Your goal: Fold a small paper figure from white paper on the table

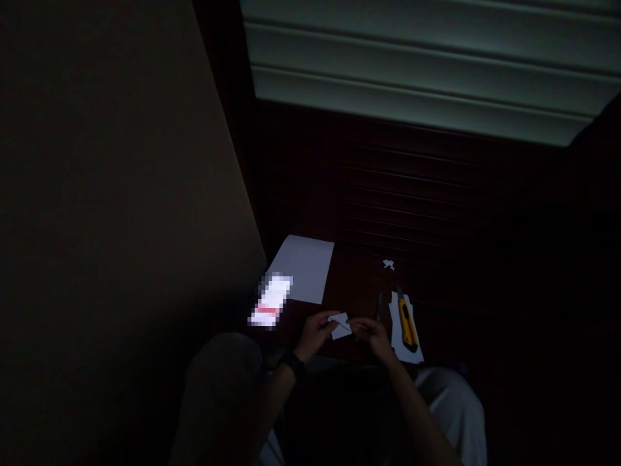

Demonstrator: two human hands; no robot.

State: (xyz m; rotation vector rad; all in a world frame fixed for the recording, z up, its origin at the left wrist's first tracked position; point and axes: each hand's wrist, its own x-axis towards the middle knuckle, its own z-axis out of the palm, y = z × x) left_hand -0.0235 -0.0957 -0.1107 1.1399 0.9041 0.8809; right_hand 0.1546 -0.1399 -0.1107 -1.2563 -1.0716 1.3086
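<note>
Between my hands is a small piece of white paper (341, 331) with a dark line across it, perhaps a fold or an edge. My left hand (317, 331) pinches its left side, fingers closed. On the opposite side, the fingers of my right hand (369, 333) are closed on the paper's right edge. To the right of my right hand, a yellow utility knife (407, 322) lies on some white paper sheets (398, 336). Just beyond that hand rests a thin dark tool (379, 304), too dim to name.
A larger white sheet (305, 265) lies at the back left of the dark table (356, 278). A lit phone screen (272, 301), blurred out, overlaps its near corner. White paper scraps (389, 264) sit at the back right. A wall (145, 162) rises on the left.
</note>
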